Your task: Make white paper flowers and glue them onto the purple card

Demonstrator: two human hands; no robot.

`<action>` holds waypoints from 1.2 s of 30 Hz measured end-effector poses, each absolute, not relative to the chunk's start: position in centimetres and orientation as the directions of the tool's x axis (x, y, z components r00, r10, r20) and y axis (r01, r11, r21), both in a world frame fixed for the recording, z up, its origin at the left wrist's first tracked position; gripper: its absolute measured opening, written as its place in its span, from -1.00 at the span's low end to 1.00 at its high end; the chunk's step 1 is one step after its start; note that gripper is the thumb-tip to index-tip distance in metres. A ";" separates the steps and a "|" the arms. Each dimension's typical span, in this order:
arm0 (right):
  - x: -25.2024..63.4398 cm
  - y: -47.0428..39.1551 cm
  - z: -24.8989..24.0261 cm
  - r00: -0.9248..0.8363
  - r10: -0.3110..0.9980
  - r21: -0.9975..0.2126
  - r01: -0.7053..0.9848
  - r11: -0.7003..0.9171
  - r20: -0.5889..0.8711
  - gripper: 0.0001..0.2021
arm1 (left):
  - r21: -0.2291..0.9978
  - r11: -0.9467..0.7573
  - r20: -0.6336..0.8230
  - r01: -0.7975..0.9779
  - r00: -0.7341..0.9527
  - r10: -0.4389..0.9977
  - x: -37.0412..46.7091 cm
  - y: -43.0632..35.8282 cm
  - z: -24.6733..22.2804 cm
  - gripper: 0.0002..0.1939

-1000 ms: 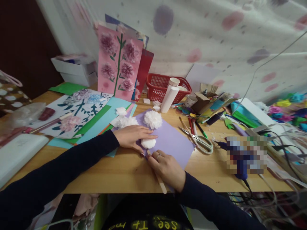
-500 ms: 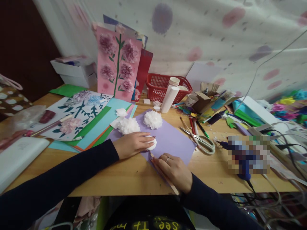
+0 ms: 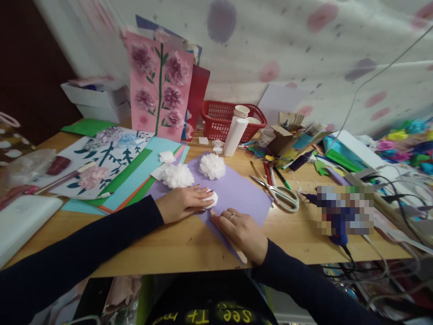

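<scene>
My left hand (image 3: 182, 204) lies flat, fingers stretched over a small white paper piece (image 3: 212, 199) at the lower part of a purple sheet (image 3: 246, 194). My right hand (image 3: 241, 232) is closed round a flat wooden stick (image 3: 238, 253), its upper tip close to the white piece. The stick's lower end sticks out below the palm. Two fluffy white paper flowers stand above my hands, one (image 3: 177, 175) at the sheet's left side and the other (image 3: 212, 166) near its top. A small stack of white paper (image 3: 167, 156) sits up and left of them.
Scissors (image 3: 286, 198) and pens lie right of the purple sheet, with a blue glue gun (image 3: 338, 237), partly pixelated, farther right. Behind are a red basket (image 3: 216, 119), a white roll (image 3: 236, 137) and a pink flower picture (image 3: 144, 85). Coloured sheets and a white device (image 3: 30, 221) are at left.
The whole view has shifted slightly, so things appear a little more to the left and higher. Both hands keep nearly the same pose around the white piece and the stick.
</scene>
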State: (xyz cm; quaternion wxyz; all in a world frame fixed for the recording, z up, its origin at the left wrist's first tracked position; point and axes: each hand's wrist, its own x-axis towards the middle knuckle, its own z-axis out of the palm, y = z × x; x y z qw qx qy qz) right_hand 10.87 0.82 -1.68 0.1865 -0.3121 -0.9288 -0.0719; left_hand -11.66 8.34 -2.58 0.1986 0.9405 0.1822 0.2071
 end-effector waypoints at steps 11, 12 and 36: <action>12.7 0.2 -1.8 -0.713 0.490 -0.022 0.556 0.831 0.502 -0.80 | 0.258 -0.899 0.272 0.353 0.867 0.418 -11.4 7.0 -2.0 -0.63; 13.1 0.0 -1.6 -0.699 0.496 -0.041 0.558 0.829 0.515 -0.80 | 0.268 -0.894 0.261 0.358 0.867 0.425 -11.4 7.0 -1.9 -0.63; 15.5 2.5 1.2 -0.695 0.665 -0.237 0.621 0.747 0.274 -0.68 | 0.154 -0.875 0.209 0.459 0.850 0.483 -10.8 5.9 -1.1 -0.54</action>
